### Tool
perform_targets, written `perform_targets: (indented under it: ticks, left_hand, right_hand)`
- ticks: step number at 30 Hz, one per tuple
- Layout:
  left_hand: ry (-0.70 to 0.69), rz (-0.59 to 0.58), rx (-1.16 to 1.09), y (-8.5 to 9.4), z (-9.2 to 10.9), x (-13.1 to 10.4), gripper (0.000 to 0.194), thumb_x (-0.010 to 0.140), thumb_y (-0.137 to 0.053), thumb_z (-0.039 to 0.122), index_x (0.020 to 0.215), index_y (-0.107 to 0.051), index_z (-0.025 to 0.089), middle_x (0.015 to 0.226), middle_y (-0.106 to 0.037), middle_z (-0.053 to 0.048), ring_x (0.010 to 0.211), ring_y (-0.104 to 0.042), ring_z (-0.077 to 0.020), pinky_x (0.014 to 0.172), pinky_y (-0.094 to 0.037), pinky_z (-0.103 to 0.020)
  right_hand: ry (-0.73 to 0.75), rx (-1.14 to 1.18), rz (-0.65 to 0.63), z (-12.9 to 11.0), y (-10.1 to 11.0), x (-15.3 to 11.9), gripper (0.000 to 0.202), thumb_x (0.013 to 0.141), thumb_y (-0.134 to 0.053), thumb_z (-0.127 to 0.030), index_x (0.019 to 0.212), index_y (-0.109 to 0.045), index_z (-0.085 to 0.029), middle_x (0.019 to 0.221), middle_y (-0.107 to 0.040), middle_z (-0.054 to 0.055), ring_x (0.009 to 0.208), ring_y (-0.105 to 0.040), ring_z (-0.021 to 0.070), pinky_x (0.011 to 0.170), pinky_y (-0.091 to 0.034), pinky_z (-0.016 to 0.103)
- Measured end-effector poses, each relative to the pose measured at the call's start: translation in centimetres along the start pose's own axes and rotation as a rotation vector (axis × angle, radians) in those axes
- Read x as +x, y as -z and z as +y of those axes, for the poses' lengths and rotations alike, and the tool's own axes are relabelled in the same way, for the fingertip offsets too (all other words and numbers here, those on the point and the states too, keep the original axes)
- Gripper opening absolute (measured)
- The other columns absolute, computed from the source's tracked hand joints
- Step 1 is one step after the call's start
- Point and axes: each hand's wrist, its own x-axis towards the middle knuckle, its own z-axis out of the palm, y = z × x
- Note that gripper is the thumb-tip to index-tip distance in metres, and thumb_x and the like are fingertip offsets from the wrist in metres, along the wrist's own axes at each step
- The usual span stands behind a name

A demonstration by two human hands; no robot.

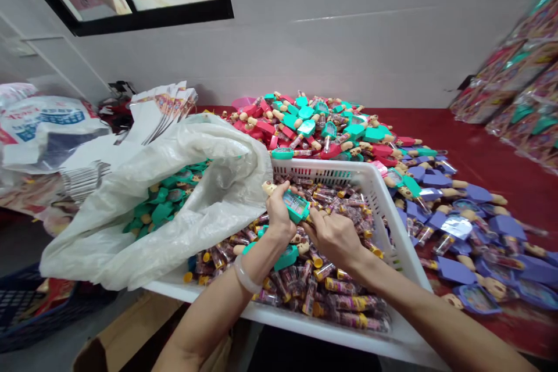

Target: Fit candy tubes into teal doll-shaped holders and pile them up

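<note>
Above a white basket [349, 337], my left hand [280, 213] is closed around a green toy [296, 207] with a beige bear-like end. My right hand [333, 232] is closed at the toy's lower end, its fingers pinched together; what they hold there is too small to make out. Small clear tubes with yellow caps [344, 286] fill the basket. More green toys [285, 257] lie on the tubes under my left wrist.
An open white plastic sack [108, 256] of green toys rests over the basket's left side. Red and green toys [305, 128] are heaped behind; purple toys [457, 267] spread right on the red table [418, 122]. Packaged toys [523, 81] stand far right. A blue crate [26, 325] sits low left.
</note>
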Motion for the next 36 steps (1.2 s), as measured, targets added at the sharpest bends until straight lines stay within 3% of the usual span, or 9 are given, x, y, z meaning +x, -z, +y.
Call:
perform_targets:
  ticks: [6,10,12,14,18,22,27,31,36]
  left_hand:
    - [0.026,-0.003,0.014,0.1,-0.2,-0.1,0.015,0.071,-0.063,0.023,0.064,-0.052,0.015,0.058,-0.056,0.001,0.051,-0.055,-0.0106,0.056,-0.044,-0.024]
    - [-0.042,-0.119,0.105,-0.1,-0.1,-0.7,0.020,0.068,-0.068,0.027,0.064,-0.053,0.015,0.058,-0.057,0.000,0.052,-0.057,-0.0117,0.055,-0.044,-0.024]
    - [0.032,-0.171,0.052,-0.3,0.3,-0.7,0.020,0.067,-0.068,0.028,0.064,-0.053,0.016,0.058,-0.057,0.001,0.053,-0.057,-0.0119,0.054,-0.044,-0.024]
    - [0.081,-0.170,-0.002,-0.3,0.6,-0.4,0.019,0.068,-0.067,0.028,0.064,-0.053,0.015,0.058,-0.057,0.001,0.053,-0.057,-0.0117,0.055,-0.045,-0.025]
    - [-0.003,-0.058,0.026,0.1,0.7,0.5,0.017,0.070,-0.065,0.024,0.063,-0.053,0.015,0.057,-0.057,0.001,0.052,-0.056,-0.0112,0.056,-0.045,-0.025]
    - [0.016,0.003,0.024,0.3,0.0,0.8,0.014,0.071,-0.062,0.020,0.063,-0.052,0.015,0.056,-0.057,0.001,0.051,-0.055,-0.0110,0.056,-0.045,-0.024]
    - [0.057,0.031,0.000,0.4,-0.6,0.4,0.012,0.073,-0.060,0.021,0.065,-0.053,0.014,0.057,-0.057,0.000,0.049,-0.055,-0.0109,0.057,-0.045,-0.024]
    - [0.075,0.071,0.046,0.5,-0.8,0.3,0.014,0.074,-0.059,0.022,0.064,-0.054,0.014,0.056,-0.057,-0.001,0.048,-0.054,-0.0113,0.056,-0.045,-0.025]
    - [0.062,0.094,0.037,0.6,-1.1,0.3,0.011,0.072,-0.060,0.021,0.065,-0.053,0.015,0.055,-0.058,0.000,0.046,-0.053,-0.0106,0.055,-0.044,-0.024]
  right_hand:
    - [-0.322,0.384,-0.187,-0.1,0.0,-0.2,0.031,0.096,-0.044,-0.036,0.089,-0.063,-0.013,0.068,-0.065,0.006,0.054,-0.055,0.0152,0.053,-0.031,0.027]
    - [-0.679,1.184,-0.485,0.8,0.2,0.1,0.040,0.088,-0.052,-0.053,0.067,-0.051,-0.019,0.052,-0.049,-0.004,0.042,-0.039,0.0086,0.044,-0.028,0.023]
    - [-0.813,1.612,-0.640,1.1,0.1,0.4,0.050,0.086,-0.048,-0.065,0.062,-0.042,-0.022,0.045,-0.038,-0.009,0.033,-0.024,0.0058,0.037,-0.021,0.022]
    - [-0.892,1.819,-0.673,1.1,-0.2,0.6,0.054,0.085,-0.043,-0.071,0.061,-0.040,-0.022,0.044,-0.034,-0.010,0.031,-0.018,0.0049,0.035,-0.018,0.023]
    - [-0.813,1.436,-0.484,0.8,-0.7,0.8,0.046,0.083,-0.057,-0.060,0.063,-0.049,-0.019,0.049,-0.043,-0.006,0.040,-0.033,0.0069,0.041,-0.022,0.022]
    - [-0.520,0.711,-0.307,0.6,-0.9,0.0,0.030,0.091,-0.052,-0.043,0.090,-0.065,-0.016,0.072,-0.065,0.003,0.058,-0.054,0.0135,0.053,-0.032,0.024]
    - [-0.154,0.061,-0.170,-0.3,-0.6,-1.2,0.036,0.099,-0.039,-0.035,0.096,-0.063,-0.009,0.066,-0.064,0.008,0.052,-0.056,0.0160,0.050,-0.028,0.027]
    - [-0.170,-0.048,-0.252,-1.2,-0.2,-1.0,0.030,0.099,-0.041,-0.030,0.095,-0.062,-0.008,0.065,-0.065,0.009,0.049,-0.058,0.0160,0.048,-0.025,0.027]
    - [-0.326,0.174,-0.411,-0.8,0.0,-0.6,0.021,0.094,-0.050,-0.031,0.094,-0.062,-0.013,0.076,-0.070,0.009,0.059,-0.064,0.0183,0.050,-0.028,0.026]
